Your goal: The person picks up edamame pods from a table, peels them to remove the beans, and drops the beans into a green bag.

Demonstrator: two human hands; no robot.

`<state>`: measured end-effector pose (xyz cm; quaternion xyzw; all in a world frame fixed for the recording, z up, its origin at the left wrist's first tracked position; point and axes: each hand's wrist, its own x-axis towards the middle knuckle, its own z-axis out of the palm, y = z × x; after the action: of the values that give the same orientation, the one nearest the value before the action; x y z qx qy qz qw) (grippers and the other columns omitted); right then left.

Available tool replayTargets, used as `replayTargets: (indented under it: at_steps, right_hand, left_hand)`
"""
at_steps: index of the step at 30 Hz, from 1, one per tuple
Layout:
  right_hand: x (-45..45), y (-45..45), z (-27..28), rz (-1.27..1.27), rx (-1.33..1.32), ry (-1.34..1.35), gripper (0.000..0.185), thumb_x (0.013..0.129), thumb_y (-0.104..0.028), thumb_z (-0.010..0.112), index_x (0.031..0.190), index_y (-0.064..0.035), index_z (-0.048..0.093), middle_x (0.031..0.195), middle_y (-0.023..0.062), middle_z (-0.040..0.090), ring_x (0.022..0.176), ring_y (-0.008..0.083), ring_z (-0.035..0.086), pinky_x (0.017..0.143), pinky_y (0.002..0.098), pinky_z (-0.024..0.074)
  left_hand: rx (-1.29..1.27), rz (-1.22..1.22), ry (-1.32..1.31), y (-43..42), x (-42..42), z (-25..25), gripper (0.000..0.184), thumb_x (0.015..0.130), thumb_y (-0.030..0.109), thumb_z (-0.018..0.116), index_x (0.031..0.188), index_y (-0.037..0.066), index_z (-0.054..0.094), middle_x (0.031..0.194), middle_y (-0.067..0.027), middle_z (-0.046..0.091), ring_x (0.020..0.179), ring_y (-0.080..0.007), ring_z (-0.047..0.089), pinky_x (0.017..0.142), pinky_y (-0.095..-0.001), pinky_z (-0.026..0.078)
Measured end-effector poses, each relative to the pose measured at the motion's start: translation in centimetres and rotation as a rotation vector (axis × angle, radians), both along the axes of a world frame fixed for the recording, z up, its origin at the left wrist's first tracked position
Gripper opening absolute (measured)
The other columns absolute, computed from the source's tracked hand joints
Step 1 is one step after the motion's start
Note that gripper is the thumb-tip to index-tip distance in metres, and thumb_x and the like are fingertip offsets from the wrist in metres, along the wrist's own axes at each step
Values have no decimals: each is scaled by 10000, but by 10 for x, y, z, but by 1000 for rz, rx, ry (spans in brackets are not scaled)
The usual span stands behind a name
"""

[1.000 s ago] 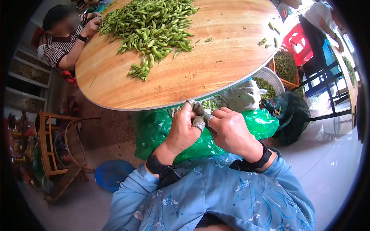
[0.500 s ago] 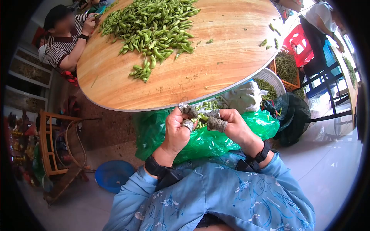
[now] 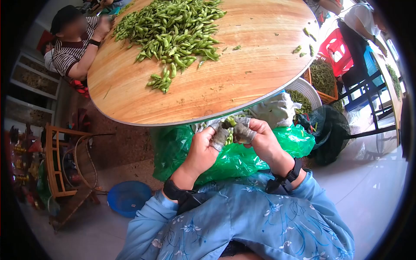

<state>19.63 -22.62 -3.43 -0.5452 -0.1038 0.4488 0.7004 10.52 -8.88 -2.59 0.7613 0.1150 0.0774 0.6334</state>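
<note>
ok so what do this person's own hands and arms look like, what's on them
The left hand and right hand wear grey finger covers on the thumb and at least one finger; the backs are bare. Each wrist has a black strap. The sleeves are light blue, with no cables visible on them.

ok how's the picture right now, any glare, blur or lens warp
Head view: strong fisheye look with black corners; head view: pale glare toward the right of the tabletop, white glints on the green plastic; head view: where left hand meets right hand, detail too small to read the grip.
</note>
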Motion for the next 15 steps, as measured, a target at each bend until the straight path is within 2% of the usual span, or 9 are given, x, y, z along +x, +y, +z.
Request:
replayTargets:
  at_steps: [1,2,3,5,6,7,9,13,15]
  right_hand:
    - [-5,7,3,-45,58,-154,85,780,-108,553,830,-57,600,729,1,606,602,80,522,498,211,392]
    - [-9,10,4,-89,115,-306,77,762,-70,558,825,-43,595,734,28,607,602,131,543,505,248,416]
    - [-8,9,3,-88,110,-302,77,762,-70,558,825,-43,595,734,28,607,602,131,543,505,248,416]
    - [-3,5,0,-9,-165,-1230,117,689,-16,585,805,-33,588,709,101,574,619,270,545,538,322,438]
    - [0,5,3,11,-206,-1279,159,625,0,597,775,-52,595,671,144,525,633,342,515,540,354,431]
    - [0,4,7,14,-206,-1277,159,625,0,597,775,-52,595,671,144,525,633,342,515,540,354,431]
    - [-1,4,13,48,-283,-1422,142,523,35,522,652,-22,507,657,128,503,650,328,522,550,420,420]
    - [1,1,5,91,-278,-1417,123,577,12,578,684,-24,528,679,140,527,627,336,519,539,381,432]
    - [0,0,0,124,-140,-806,181,736,-36,571,914,-3,562,791,43,576,698,135,528,600,252,439]
  left_hand:
    - [-2,0,1,1,1,-2,163,833,64,477,957,-5,558,803,-15,594,634,-67,519,562,-204,419]
    - [-232,56,38,2,4,-5,149,834,77,482,935,4,563,784,-14,589,635,-76,527,563,-209,427]
    - [-461,112,76,3,7,-8,137,835,91,486,913,13,568,764,-14,584,636,-85,535,564,-214,435]
    - [-595,165,64,5,9,-8,113,818,115,528,884,31,567,741,-20,581,608,-109,544,541,-227,443]
    - [-667,190,82,4,10,-5,97,808,63,503,871,28,567,743,-21,584,590,-95,536,518,-213,432]
    - [-738,216,100,4,10,-3,110,797,11,478,859,24,567,744,-22,587,572,-81,528,495,-199,421]
    - [-737,212,90,5,8,-6,116,791,4,479,870,22,562,747,-21,583,567,-78,521,486,-195,413]
    - [-749,192,51,3,8,-9,117,784,-7,485,881,13,548,739,-17,565,570,-55,495,481,-172,384]
    - [-681,191,55,-3,9,1,127,781,-11,491,902,7,530,745,-18,558,594,-55,496,505,-172,391]
